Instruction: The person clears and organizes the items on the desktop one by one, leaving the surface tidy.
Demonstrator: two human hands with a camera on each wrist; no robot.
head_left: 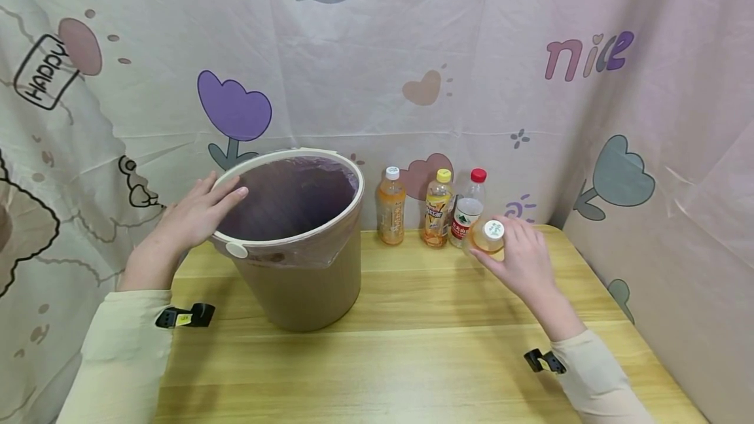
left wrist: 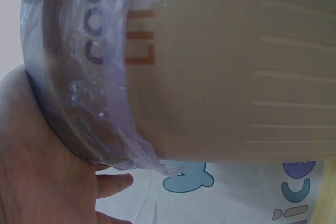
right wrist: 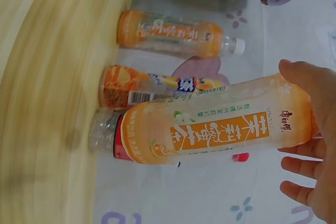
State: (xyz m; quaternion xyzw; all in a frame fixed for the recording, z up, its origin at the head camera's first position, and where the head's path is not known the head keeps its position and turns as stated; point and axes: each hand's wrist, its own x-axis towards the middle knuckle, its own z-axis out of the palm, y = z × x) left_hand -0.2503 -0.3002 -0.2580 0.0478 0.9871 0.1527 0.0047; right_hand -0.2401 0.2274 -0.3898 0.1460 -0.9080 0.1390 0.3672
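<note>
My left hand [head_left: 197, 214] rests on the left rim of a beige bin [head_left: 306, 286] lined with a thin plastic bag [head_left: 318, 250], its fingers fairly straight. In the left wrist view the palm [left wrist: 42, 156] lies against the bagged rim. My right hand [head_left: 524, 257] grips a bottle with an orange label [right wrist: 220, 121] near its top, and its white cap [head_left: 493, 229] faces the head camera. Behind it stand a red-capped bottle [head_left: 468, 208], a yellow-capped bottle [head_left: 438, 211] and another orange-labelled bottle [head_left: 391, 208].
The wooden table [head_left: 412, 371] carries the bin on the left and the bottles at the back edge. A patterned curtain [head_left: 365, 51] hangs behind the table and along both sides.
</note>
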